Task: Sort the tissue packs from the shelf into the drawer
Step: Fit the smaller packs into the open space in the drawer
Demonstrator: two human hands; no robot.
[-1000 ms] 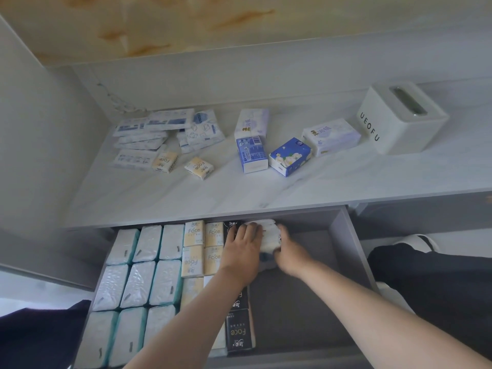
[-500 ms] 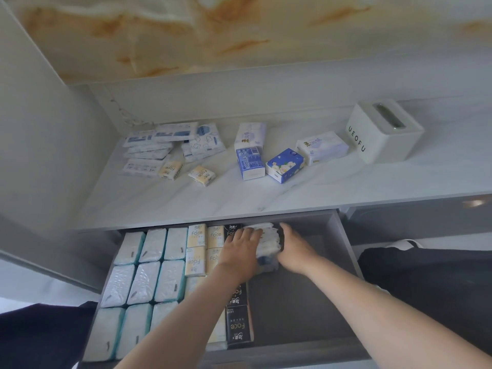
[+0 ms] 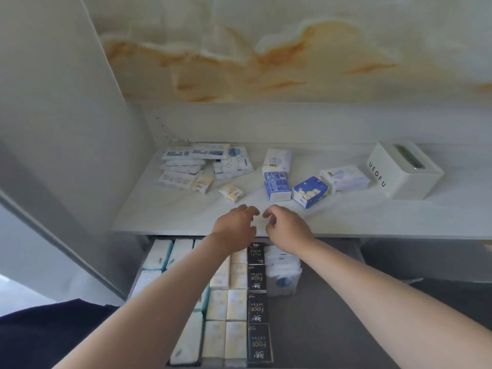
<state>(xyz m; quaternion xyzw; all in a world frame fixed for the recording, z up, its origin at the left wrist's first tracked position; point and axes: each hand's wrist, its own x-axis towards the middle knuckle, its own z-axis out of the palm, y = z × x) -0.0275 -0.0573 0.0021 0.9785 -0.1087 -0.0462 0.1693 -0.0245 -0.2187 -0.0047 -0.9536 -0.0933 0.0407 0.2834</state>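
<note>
My left hand (image 3: pixel 234 226) and my right hand (image 3: pixel 288 227) hover side by side above the front part of the shelf (image 3: pixel 165 217), near each other but not touching. The fingers of both hands are loosely curled, with the tips bent downward, and they hold nothing. The tissue packs lie further back on the shelf, apart from my fingertips. Nearest to my left hand is a small yellow pack (image 3: pixel 231 192). A second yellow pack (image 3: pixel 203 184) lies to its left, at the edge of a pile of flat blue-and-white packs (image 3: pixel 186 166). Beyond my right hand there is a blue pack (image 3: pixel 277 186) and, just beside it, a blue flowered pack (image 3: pixel 310 191). Behind these lie a white pack with purple print (image 3: pixel 277 159) and another purple-printed pack (image 3: pixel 344 178). A white tissue box (image 3: pixel 404 169) stands at the right end. Below my wrists the drawer (image 3: pixel 332 315) is open. It holds white packs (image 3: pixel 157 255) on the left, cream packs (image 3: pixel 237 304) in the middle and a column of black packs (image 3: pixel 257 310). A white pack with a blue mark (image 3: pixel 283 274) sits just to the right of the black column, under my right wrist.
</note>
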